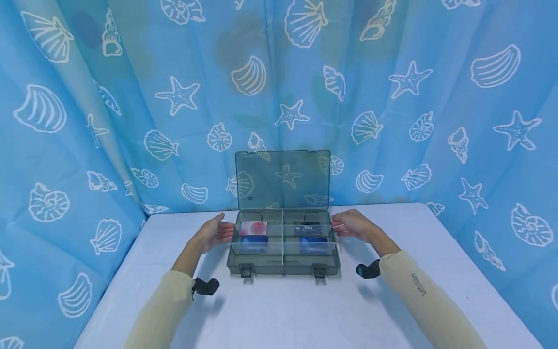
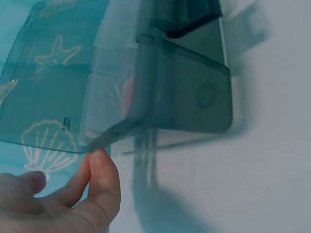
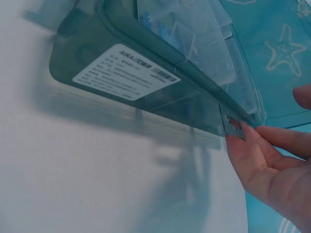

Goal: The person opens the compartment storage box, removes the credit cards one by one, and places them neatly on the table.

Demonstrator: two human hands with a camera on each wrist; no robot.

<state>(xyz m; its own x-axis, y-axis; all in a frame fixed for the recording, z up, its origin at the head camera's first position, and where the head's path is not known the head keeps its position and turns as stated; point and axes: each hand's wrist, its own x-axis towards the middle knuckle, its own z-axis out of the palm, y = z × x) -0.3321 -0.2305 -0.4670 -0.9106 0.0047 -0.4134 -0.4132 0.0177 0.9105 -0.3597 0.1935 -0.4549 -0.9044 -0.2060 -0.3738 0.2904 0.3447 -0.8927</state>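
Observation:
A see-through grey compartment box [image 1: 283, 267] stands on the table with its lid [image 1: 283, 179] raised at the back. Inside, a pink-and-white card [image 1: 254, 228] and a blue item [image 1: 254, 242] lie on the left side. A dark card marked "vip" [image 1: 307, 228] and another blue item [image 1: 313, 244] are on the right side. My left hand [image 1: 215, 233] touches the box's rear left corner with extended fingertips, thumb apart. At the opposite rear corner, the extended fingers of my right hand [image 1: 354, 225] touch the side wall; its thumb also stands away in the right wrist view.
The box rests on a white table [image 1: 279, 310]. A blue curtain [image 1: 209, 111] printed with shells and starfish hangs behind it and along both sides. A white printed label [image 3: 126, 72] is on the box's right wall. Two latches [image 1: 246, 270] hang at its front.

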